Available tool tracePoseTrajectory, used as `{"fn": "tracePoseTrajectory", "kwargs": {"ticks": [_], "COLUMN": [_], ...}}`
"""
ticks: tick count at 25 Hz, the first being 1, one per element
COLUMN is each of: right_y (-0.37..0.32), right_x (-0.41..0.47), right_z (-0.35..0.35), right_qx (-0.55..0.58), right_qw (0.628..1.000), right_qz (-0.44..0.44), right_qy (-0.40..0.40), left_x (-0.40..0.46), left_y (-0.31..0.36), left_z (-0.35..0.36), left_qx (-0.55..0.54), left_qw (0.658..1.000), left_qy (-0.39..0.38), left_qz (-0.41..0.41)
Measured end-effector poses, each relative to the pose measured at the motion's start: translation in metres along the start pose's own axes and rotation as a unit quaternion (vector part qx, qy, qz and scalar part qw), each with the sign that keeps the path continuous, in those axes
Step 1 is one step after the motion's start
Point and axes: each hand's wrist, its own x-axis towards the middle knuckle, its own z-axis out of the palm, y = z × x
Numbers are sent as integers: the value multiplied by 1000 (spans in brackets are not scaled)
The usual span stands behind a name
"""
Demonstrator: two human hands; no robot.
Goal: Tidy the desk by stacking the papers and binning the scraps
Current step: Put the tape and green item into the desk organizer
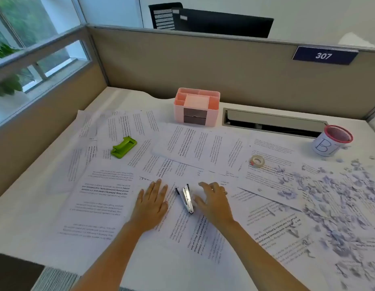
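Two hands are out over the worktop (18, 217) as I watch from afar. My view has the left hand (152, 203) lying flat on the papers (102, 198), fingers straight and close together, holding nothing. The right hand (212, 201) hovers just above the sheets with its fingers loosely curled and spread, a ring on one finger, and it grips nothing either. Between the two hands lies a stapler (187, 199), its long axis running from near me away toward the partition, tilted a little to the left at the far end; a dark pen (177, 193) sits just beside it on the left.

Printed sheets are spread loose and overlapping across most of the worktop, turned every which way, several with their text upside down to me. Farther left a green hole punch (123, 147) rests on the sheets. Right of the hands, torn scraps (333, 198) are scattered thickly over the papers toward the right edge. A roll of tape (257, 161) lies near them. Behind it stands a white cup with a red rim (331, 141), and a pink organizer (196, 107) stands at the back centre.
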Motion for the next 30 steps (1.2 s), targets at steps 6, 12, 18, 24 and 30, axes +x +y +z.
{"fn": "tracePoseTrajectory", "kwargs": {"ticks": [6,12,18,24,30], "right_y": [-40,-49,-63,-86,-95], "right_x": [34,48,94,197,323], "right_z": [29,36,-1,-45,-76], "right_qx": [-20,39,232,232,102], "right_qw": [991,988,947,953,989], "right_qz": [26,112,219,192,96], "right_qy": [-128,-103,-42,23,44], "left_x": [3,15,79,197,301], "left_y": [-1,-23,-58,-71,-59], "left_z": [-11,-21,-48,-107,-139], "left_qx": [14,-10,-52,-77,-61], "left_qw": [999,993,980,978,981], "left_qy": [35,84,138,157,140], "left_qz": [8,83,136,116,123]}}
